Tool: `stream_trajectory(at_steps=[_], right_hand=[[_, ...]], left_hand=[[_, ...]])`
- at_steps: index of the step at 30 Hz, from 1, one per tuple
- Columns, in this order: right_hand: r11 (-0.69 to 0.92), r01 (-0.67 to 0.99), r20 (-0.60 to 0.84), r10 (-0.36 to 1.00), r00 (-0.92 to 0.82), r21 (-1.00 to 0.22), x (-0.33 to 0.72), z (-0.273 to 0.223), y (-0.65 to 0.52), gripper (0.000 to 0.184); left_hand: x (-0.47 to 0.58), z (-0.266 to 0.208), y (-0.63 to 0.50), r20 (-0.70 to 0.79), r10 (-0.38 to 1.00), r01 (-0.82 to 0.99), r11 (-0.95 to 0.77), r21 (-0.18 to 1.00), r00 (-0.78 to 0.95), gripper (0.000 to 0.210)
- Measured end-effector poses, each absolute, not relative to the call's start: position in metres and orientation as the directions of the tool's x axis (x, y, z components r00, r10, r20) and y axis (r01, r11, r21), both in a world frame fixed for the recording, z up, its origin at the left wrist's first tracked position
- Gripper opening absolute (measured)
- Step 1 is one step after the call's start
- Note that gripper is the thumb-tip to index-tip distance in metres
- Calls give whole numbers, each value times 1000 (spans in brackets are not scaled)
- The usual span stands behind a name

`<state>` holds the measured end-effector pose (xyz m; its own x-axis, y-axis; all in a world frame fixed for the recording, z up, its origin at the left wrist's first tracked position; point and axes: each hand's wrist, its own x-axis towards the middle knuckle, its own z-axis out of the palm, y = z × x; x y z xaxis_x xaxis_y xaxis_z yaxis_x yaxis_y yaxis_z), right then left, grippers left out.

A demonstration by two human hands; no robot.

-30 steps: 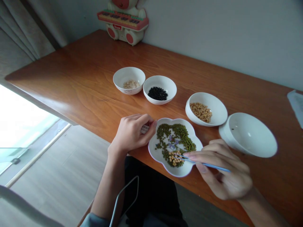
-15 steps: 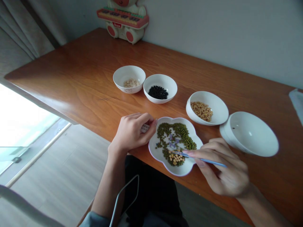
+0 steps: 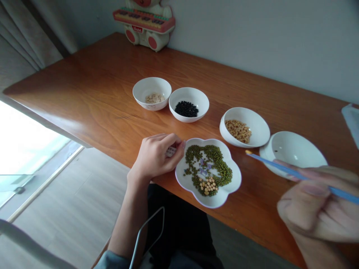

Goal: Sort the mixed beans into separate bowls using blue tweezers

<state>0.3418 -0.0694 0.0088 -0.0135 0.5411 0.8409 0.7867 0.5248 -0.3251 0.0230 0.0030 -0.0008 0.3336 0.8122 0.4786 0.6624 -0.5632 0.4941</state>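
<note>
Blue tweezers (image 3: 266,161) pinched in right hand (image 3: 319,205), itself partly hiding rightmost bowl (image 3: 304,147); left hand (image 3: 155,156), grip unclear, at flower-shaped dish (image 3: 220,198).

Single view, from your head, facing forward and down across glossy brown wooden table (image 3: 92,86). Close range: your bare left hand (image 3: 157,155) near middle, bare right hand (image 3: 316,205) larger at right edge. Your dark-clothed lap (image 3: 179,231) below; grey wall (image 3: 252,45) beyond.

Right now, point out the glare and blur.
Head view: the bright patch at the left edge is blown out; head view: the right hand is blurred, the left hand sharper; head view: a small glint in the rightmost bowl.
</note>
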Motion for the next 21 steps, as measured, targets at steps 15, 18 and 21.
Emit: stream_trajectory(at_steps=[15,18,21], right_hand=[[679,678,702,627,-337,-281,330,23,-61,35],[754,572,629,622,-465,-323,321,26,-60,33],[757,543,597,636,-489,-363,314,27,-59,37]], left_hand=[[24,0,3,485,809,660,-567,493,332,21],[24,1,3,490,809,661,-565,493,325,21],[25,0,3,488,809,662,-566,492,328,20]])
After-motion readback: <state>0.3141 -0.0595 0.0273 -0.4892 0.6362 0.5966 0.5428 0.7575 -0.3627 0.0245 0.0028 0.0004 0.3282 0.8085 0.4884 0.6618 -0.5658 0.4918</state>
